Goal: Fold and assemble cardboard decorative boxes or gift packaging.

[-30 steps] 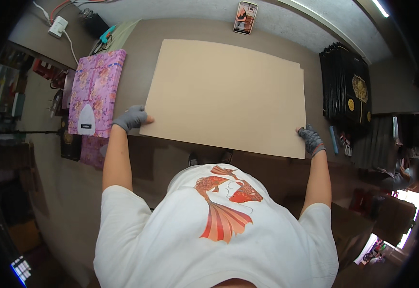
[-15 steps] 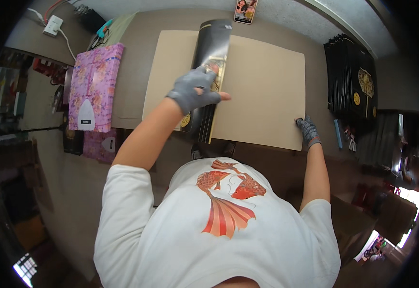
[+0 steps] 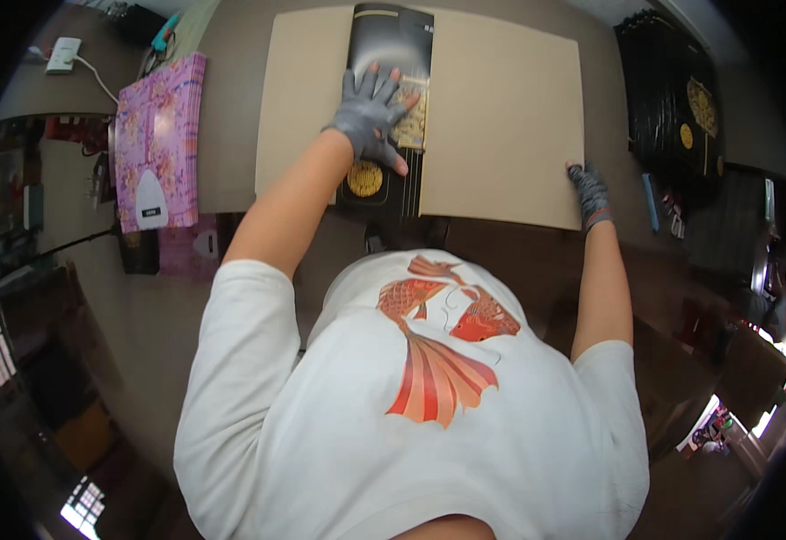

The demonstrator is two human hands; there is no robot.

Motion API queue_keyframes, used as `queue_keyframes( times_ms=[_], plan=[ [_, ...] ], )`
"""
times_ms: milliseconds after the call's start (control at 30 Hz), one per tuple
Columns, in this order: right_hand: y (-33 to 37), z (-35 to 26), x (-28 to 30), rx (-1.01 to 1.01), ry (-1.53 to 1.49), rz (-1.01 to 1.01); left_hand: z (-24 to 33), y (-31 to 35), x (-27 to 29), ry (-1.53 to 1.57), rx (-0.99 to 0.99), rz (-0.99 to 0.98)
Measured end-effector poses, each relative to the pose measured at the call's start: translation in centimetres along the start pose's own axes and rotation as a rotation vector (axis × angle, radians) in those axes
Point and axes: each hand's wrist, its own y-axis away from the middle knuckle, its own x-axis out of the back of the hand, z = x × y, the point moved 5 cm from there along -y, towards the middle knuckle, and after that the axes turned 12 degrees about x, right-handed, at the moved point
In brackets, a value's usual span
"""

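My left hand [image 3: 370, 117], in a grey fingerless glove, lies with spread fingers on a glossy black panel [image 3: 388, 36] with gold print. The panel runs from far to near across a wide beige cardboard sheet [image 3: 505, 126], which shows on both sides of it. A round gold emblem [image 3: 364, 179] sits on its near part, beside thin lines. My right hand [image 3: 590, 193], gloved in darker grey, grips the cardboard's near right edge. Its fingers are partly hidden.
Left of the cardboard lies a stack of pink floral folded boxes [image 3: 159, 135]. A pile of black folded pieces with gold emblems [image 3: 677, 99] stands at the right, near a blue tool [image 3: 650, 202]. A white socket block [image 3: 63, 56] with a cord is at the far left.
The black panel, tilted and narrower before, now lies flatter and straighter. My left hand has spread its fingers on it. The right hand stays at the cardboard's edge, and the whole view has shifted.
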Motion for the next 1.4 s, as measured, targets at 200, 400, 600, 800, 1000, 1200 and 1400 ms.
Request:
queue_keyframes(
  times_ms=[200, 400, 600, 800, 1000, 1200, 1400],
  plan=[
    [-1.0, 1.5, 0.7, -0.073, 0.170, 0.014, 0.4, -0.3, -0.4, -0.106, 0.036, -0.051],
    [-0.7, 2.0, 0.6, -0.108, 0.181, 0.056, 0.1, -0.1, -0.9, -0.093, 0.061, -0.023],
    [-0.7, 2.2, 0.5, -0.087, 0.146, 0.003, -0.1, -0.1, -0.9, -0.065, 0.081, -0.007],
    [-0.1, 1.0, 0.7, -0.084, 0.172, 0.078, -0.1, -0.1, -0.8, -0.072, 0.096, -0.012],
    [-0.2, 1.0, 0.5, -0.063, 0.141, 0.082, -0.4, 0.0, -0.9, -0.054, 0.095, -0.030],
    [-0.5, 1.8, 0.5, -0.056, 0.086, 0.077, -0.4, 0.0, -1.0, -0.012, 0.075, -0.040],
    [-0.6, 1.8, 1.1, -0.070, 0.271, 0.030, -0.8, 0.2, -1.3, 0.023, 0.050, -0.021]
  ],
)
